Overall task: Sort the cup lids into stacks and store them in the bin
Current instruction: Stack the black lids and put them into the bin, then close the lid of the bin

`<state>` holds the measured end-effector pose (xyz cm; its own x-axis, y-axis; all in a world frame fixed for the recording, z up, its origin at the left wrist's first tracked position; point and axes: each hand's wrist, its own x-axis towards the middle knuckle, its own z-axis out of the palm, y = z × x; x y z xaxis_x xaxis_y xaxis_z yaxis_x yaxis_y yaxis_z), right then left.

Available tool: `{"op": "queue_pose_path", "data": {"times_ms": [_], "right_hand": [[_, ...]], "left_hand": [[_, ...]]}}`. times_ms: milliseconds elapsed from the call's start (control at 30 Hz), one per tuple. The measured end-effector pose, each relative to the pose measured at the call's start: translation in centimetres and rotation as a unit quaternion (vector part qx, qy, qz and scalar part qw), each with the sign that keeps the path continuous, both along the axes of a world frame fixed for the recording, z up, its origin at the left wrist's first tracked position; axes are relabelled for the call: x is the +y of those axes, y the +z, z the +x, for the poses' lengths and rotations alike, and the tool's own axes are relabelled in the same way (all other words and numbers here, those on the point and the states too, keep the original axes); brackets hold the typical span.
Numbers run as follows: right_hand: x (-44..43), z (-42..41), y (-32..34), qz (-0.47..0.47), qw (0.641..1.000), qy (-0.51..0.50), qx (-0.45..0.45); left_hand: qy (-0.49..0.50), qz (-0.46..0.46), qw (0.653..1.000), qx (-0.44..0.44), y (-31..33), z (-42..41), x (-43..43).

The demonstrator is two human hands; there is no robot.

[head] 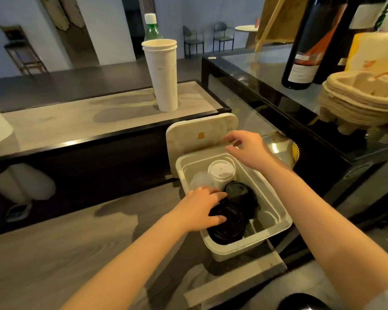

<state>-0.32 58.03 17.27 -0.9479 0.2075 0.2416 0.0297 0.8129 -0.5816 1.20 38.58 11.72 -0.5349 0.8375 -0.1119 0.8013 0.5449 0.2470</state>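
Left hand [202, 206] grip clamped on black lid stack [227, 222] at bin [276, 211] near end; right hand [248, 148] fingers apart, empty, over far rim. Risk: stack tilts vs. the other black lids [240, 193], slides & mixes w/ white lids [221, 171].

- Left hand [203, 206] presses black lids [227, 222] inside the bin [278, 211].
- Right hand [248, 148] hovers open over the bin's far edge.
- White lids [221, 170] stand behind.

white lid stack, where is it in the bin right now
In the head view the white lid stack stands at the bin's far end, right of the clear lids and behind the black lids.
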Motion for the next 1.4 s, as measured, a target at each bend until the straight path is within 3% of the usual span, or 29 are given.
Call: {"op": "queue_pose_path", "data": {"times_ms": [200,333,433,533,667,900,1100,1300,1400], "right_hand": [[1.0,-3.0,2.7,0.141,0.989,-0.026,0.038],[1.4,-5.3,4.4,0.255,0.967,0.001,0.012],[1.7,-7.2,4.6,0.29,0.954,0.045,-0.068],[1.8,-8.4,4.9,0.245,0.956,0.072,-0.144],[1.9,-9.5,6.1,0.156,0.96,0.076,-0.221],[2.2,-10.8,6.5,0.15,0.944,0.107,-0.274],[2.5,-10.6,7.3,0.111,0.965,0.107,-0.213],[2.9,-8.1,9.5,0.007,0.98,0.125,-0.152],[2.3,-6.0,11.1,0.012,0.98,0.134,-0.148]], "left_hand": [[0.114,0.101,0.98,0.125,5.8,-5.4,-0.2],[0.194,0.073,0.963,0.17,9.7,-9.3,1.1],[0.238,0.015,0.956,0.171,10.5,-11.3,2.1],[0.277,-0.04,0.954,0.108,10.4,-12.5,2.9],[0.308,-0.036,0.949,0.053,10.7,-13.7,3.4],[0.343,0.0,0.937,-0.065,11.2,-14.1,4.1],[0.357,0.086,0.929,-0.057,11.8,-13.9,4.0],[0.324,0.147,0.934,0.032,13.6,-11.8,3.5],[0.312,0.164,0.934,0.068,14.5,-10.2,2.8]]}}
